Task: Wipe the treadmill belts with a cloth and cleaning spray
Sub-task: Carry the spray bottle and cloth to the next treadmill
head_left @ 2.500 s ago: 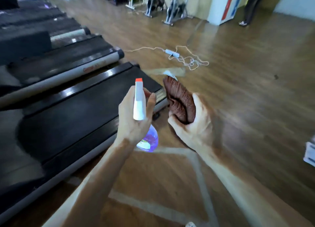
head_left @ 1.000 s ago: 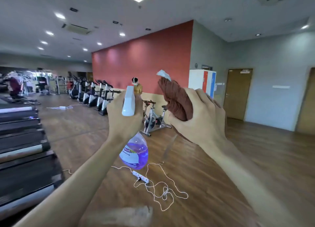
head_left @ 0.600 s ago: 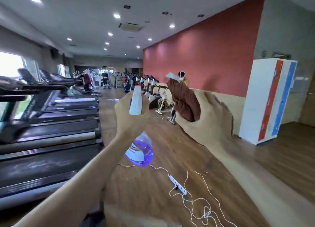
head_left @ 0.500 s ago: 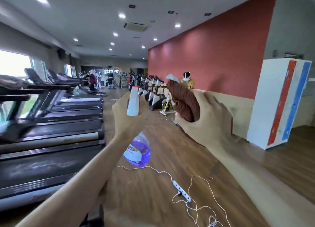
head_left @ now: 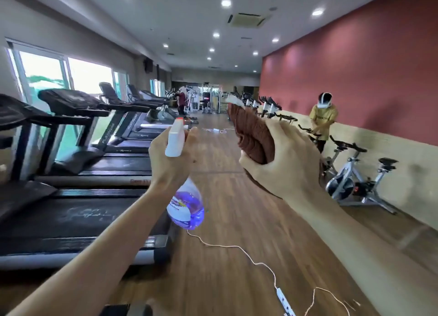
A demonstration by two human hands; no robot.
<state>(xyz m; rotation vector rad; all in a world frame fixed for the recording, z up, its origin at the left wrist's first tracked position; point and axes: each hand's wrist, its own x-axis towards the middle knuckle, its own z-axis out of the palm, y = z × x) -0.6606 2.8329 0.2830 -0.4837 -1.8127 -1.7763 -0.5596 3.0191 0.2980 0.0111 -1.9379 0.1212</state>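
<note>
Head view: the nearest treadmill belt (head_left: 78,217) is lying low on the left, dark and faintly streaked, with more treadmills (head_left: 123,135) lining up behind it toward the far windows. Just right of that belt, the left hand (head_left: 171,164) is holding a spray bottle (head_left: 183,197) up in the air — its grip is curling round the white neck below the trigger head, the purple-filled body hanging beneath the wrist. Beside it and apart from it, the right hand (head_left: 284,164) is gripping a bunched brown cloth (head_left: 251,133), fingers wrapping closed round its lower part while the folded top is sticking up toward the far end. Neither is touching the belt. On the wooden floor (head_left: 237,256) below, a thin white cord (head_left: 237,248) is trailing to a power strip (head_left: 285,302). Along the right wall, exercise bikes (head_left: 355,178) are standing — a person in a yellow shirt (head_left: 323,119) is bending over one.
</note>
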